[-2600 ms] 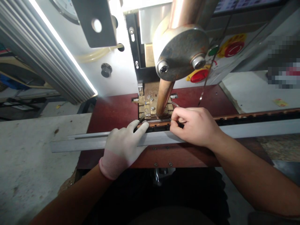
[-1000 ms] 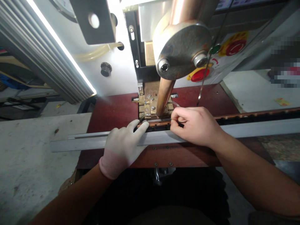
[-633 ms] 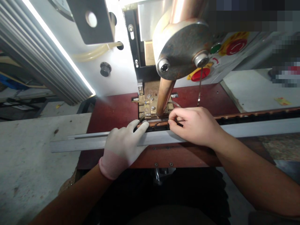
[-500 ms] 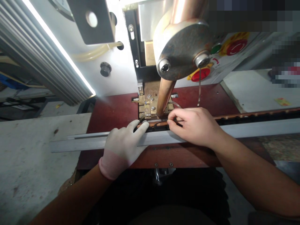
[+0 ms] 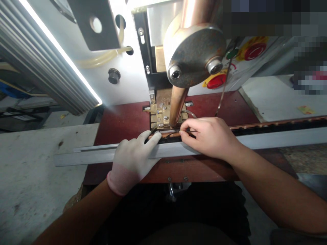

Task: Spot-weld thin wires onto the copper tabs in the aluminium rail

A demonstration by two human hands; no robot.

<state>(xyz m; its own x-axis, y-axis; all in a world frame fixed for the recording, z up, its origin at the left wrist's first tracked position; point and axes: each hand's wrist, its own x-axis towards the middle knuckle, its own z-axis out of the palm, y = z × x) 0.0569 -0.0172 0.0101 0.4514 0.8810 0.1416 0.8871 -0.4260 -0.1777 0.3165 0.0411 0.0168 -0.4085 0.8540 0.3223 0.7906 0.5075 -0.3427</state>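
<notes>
My right hand [image 5: 211, 137], bare, pinches a thin metal strip [image 5: 222, 93] between thumb and fingertips. The strip's far part rises behind the hand, leaning right; its near end reaches left over a copper-coloured bar [image 5: 175, 134]. This bar lies in a long grey metal channel [image 5: 102, 154]. My left hand [image 5: 134, 154], in a white glove with a pink cuff, rests across the channel. Its thumb and fingers close at the bar beside a small dark piece; what they grip is unclear. A copper rod [image 5: 178, 105] comes down just behind, between both hands.
The rod hangs from a bolted round clamp [image 5: 196, 56] above a brass-coloured block [image 5: 159, 114]. Behind stands a white machine panel with red knobs [image 5: 216, 81]. A bright lamp [image 5: 63, 54] slants at the left. The dark red board [image 5: 122, 122] lies under the channel.
The thin strip's upper part has swung to the right and now leans more. My right hand shifts slightly left. My left hand stays almost in place. The view has shifted a little.
</notes>
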